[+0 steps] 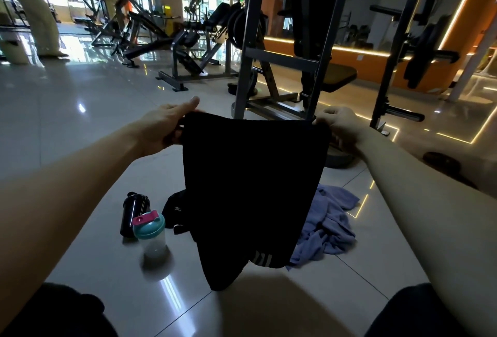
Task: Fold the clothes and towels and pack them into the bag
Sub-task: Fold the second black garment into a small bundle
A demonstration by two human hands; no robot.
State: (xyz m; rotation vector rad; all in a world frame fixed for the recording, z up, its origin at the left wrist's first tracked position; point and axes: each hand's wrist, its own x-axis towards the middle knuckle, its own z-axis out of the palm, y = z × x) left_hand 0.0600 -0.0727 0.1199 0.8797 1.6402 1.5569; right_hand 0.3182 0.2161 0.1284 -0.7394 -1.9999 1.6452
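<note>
My left hand (164, 127) pinches one top corner of the black shorts (250, 189), thumb on top. My right hand (340, 124) grips the other corner, fingers curled. The shorts hang spread between them, above the floor. If I lower them carelessly, the hem may tip the teal-lidded shaker (150, 232) or bunch on the blue towel (330, 223). The floor tiles (80, 111) are glossy and pale, with gym machines (188, 49) beyond. No bag is in sight.

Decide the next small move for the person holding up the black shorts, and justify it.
Probably bring the left hand and right hand together, folding the black shorts in half: each hand grips one top corner, and the shorts hang spread flat, unfolded.
</note>
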